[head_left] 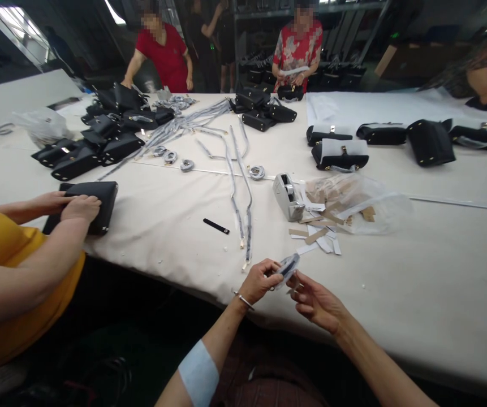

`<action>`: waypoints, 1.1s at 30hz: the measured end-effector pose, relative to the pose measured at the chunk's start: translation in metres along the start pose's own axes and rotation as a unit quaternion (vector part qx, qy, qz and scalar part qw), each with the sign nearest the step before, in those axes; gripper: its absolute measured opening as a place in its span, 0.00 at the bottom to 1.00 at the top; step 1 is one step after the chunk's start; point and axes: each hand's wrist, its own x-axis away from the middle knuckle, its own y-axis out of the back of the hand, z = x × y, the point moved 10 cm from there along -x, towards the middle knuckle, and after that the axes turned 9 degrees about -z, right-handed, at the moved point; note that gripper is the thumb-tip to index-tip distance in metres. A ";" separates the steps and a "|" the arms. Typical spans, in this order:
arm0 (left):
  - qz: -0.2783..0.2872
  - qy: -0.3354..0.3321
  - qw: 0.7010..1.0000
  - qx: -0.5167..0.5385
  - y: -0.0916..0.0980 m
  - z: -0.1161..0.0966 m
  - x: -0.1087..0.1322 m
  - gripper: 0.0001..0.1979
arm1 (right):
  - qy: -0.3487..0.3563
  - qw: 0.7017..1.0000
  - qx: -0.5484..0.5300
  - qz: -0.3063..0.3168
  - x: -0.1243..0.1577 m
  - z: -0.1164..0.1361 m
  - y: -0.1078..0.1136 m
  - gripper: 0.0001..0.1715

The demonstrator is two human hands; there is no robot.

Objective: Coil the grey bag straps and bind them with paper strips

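My left hand (262,280), with a bracelet at its wrist, grips a coiled bag strap (288,268) in clear wrapping just above the table's front edge. My right hand (317,301) is at the coil's lower right, thumb and fingers closed on a small pale strip (294,287); whether it is tape or card I cannot make out. Beyond my hands lie two long wrapped straps (248,220) with gold-coloured clasps, and a short black leather tab (216,226). To the right stand a tape dispenser (288,198) and scattered card strips (317,234).
A clear plastic bag (366,206) lies behind the card strips. Finished coils (187,165), a bundle of straps (184,123) and black handbags (99,141) cover the table's far side. At left, a co-worker in a yellow top (22,271) handles a black bag (105,206).
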 end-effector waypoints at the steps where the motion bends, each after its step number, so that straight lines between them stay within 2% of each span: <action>1: -0.002 0.004 1.000 -0.008 0.000 0.001 -0.001 0.06 | 0.037 0.998 0.050 -0.009 0.000 0.004 0.004 0.20; 3: 0.003 0.011 0.999 -0.032 -0.003 0.004 -0.004 0.05 | 0.106 0.984 0.134 -0.040 0.000 0.012 0.012 0.23; 5: 0.009 0.009 0.998 -0.067 -0.007 0.006 -0.005 0.03 | 0.150 0.969 0.183 -0.070 -0.002 0.017 0.018 0.18; 8: 0.003 -0.011 0.994 -0.109 -0.011 0.006 -0.008 0.02 | 0.177 0.958 0.201 -0.104 -0.008 0.020 0.026 0.11; 11: 0.014 -0.033 0.988 -0.152 -0.018 0.008 -0.011 0.04 | 0.192 0.953 0.206 -0.114 -0.013 0.024 0.027 0.14; 13: 0.020 -0.046 0.978 -0.200 -0.022 0.011 -0.013 0.04 | 0.186 0.960 0.183 -0.099 -0.016 0.024 0.026 0.13; 16: 0.012 -0.066 0.960 -0.272 -0.022 0.017 -0.017 0.04 | 0.140 0.983 0.103 -0.052 -0.025 0.014 0.024 0.13; 18: 0.007 -0.071 0.954 -0.290 -0.021 0.021 -0.021 0.05 | 0.112 0.991 0.058 -0.042 -0.032 0.007 0.029 0.11; 21: 0.002 -0.062 0.960 -0.272 -0.019 0.026 -0.025 0.06 | 0.110 0.993 0.024 -0.030 -0.040 0.003 0.037 0.10; 25: 0.014 -0.043 0.977 -0.208 -0.018 0.025 -0.029 0.05 | 0.153 0.988 0.017 0.017 -0.037 0.007 0.031 0.19; 29: 0.020 -0.012 0.991 -0.134 -0.019 0.020 -0.028 0.05 | 0.190 0.982 0.015 -0.003 -0.034 0.013 0.028 0.19; 33: 0.004 0.041 0.997 -0.059 -0.021 0.021 -0.023 0.05 | 0.230 0.972 0.025 -0.042 -0.034 0.019 0.028 0.19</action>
